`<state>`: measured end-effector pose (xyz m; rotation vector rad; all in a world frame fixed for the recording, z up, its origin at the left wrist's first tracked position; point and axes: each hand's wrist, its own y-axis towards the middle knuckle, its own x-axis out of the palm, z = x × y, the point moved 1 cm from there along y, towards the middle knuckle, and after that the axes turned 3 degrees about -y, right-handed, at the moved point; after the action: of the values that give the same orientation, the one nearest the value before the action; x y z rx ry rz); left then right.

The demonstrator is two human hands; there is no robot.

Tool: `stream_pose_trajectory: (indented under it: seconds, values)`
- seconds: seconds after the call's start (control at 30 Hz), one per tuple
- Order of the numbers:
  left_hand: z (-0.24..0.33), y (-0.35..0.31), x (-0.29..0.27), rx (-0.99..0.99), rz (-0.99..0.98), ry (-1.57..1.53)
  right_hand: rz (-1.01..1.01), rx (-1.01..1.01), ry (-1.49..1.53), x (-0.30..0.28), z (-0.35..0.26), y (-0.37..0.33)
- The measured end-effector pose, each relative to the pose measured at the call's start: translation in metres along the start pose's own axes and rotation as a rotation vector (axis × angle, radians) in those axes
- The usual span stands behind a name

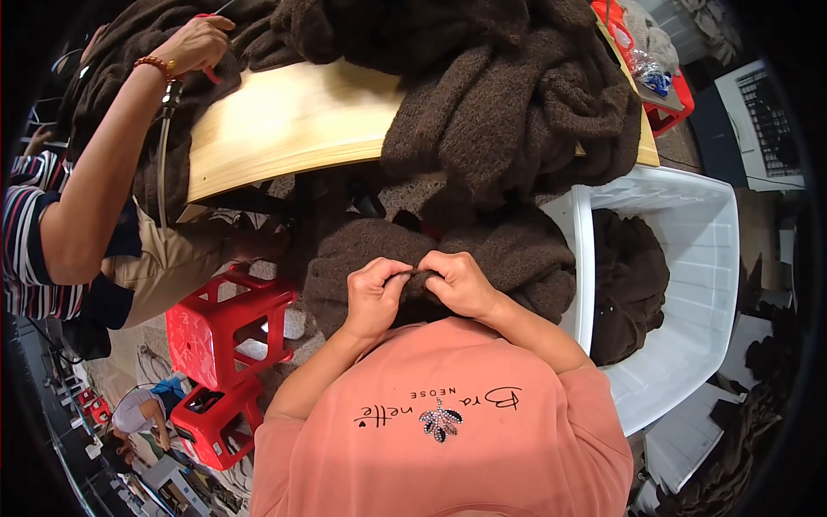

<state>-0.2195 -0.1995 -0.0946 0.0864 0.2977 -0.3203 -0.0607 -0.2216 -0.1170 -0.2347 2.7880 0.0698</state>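
Note:
A dark brown knitted fabric piece (517, 250) is bunched across my lap, with part of it running up toward the table. My left hand (376, 295) pinches a fold of it between thumb and fingertips. Close beside, my right hand (460, 283) grips the same fold, the fingertips of both hands almost meeting. Whether anything small sits between the fingers is too hard to make out.
More brown knitwear (508, 95) is heaped on the wooden table (293, 116). A white plastic bin (702, 258) holding brown knitwear stands at my right. Red stools (211, 332) are at the left, near a co-worker's arm (112, 181). A red stool with bags stands far right.

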Motion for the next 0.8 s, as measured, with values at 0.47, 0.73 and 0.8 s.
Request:
stream_pose_trajectory:
  seconds: [0.47,0.73,0.8]
  values:
    - [-0.004,-0.003,0.010,0.332,0.124,0.288,0.244,-0.330,-0.457,0.011,-0.002,0.009]
    - [-0.029,-0.001,-0.019,-0.031,-0.004,0.187,0.471,-0.269,-0.489,-0.023,0.019,-0.002]
    - [-0.038,-0.003,-0.027,-0.120,-0.030,0.076,0.330,-0.209,-0.484,-0.022,0.035,-0.005]
